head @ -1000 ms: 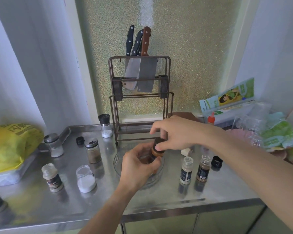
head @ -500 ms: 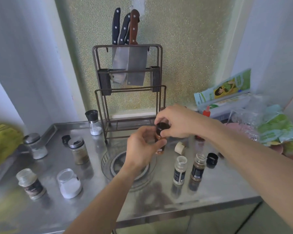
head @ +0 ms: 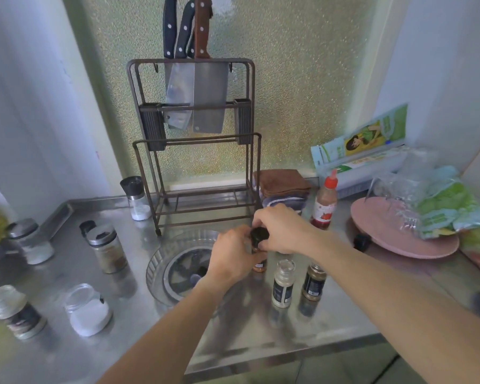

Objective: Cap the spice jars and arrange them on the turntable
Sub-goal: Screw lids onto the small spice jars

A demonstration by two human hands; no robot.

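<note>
One jar (head: 259,264) is being capped: left fingers (head: 240,241) clamp its body, right fingers (head: 262,217) clamp the black cap (head: 259,236). Just beside them, the turntable (head: 161,261) looks empty; other jars on the counter (head: 139,333) wait uncapped.

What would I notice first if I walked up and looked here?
First, the two hands in the middle: the left hand holds a small spice jar while the right hand grips its black cap. Behind them stands a knife rack with big cleavers. A clear turntable sits just left of the hands.
</note>
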